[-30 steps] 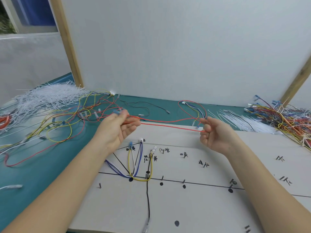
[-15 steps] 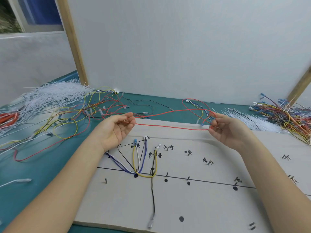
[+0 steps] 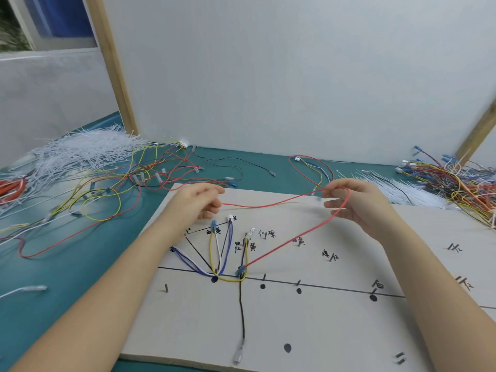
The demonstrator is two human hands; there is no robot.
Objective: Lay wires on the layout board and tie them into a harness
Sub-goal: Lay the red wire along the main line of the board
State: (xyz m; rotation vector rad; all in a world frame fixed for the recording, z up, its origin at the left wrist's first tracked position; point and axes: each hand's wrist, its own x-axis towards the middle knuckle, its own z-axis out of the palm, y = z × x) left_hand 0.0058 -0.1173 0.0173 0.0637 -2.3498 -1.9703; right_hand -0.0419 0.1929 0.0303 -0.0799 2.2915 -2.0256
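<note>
The beige layout board lies in front of me with black lines, dots, pegs and handwritten labels. Yellow, blue, white and black wires lie routed on its left part. A red wire stretches above the board between my hands. My left hand holds one end in curled fingers. My right hand pinches the wire between thumb and forefinger. From there the wire loops round and runs down to its blue terminal, which lies on the board at the junction.
White cable ties are heaped at the far left beside a tangle of loose wires. More ties and a dense wire pile lie at the far right. A white partition wall stands behind the teal table.
The red wire was stretched doubled between both hands. One end with its blue terminal has now dropped onto the board, and my right hand holds a loop of it.
</note>
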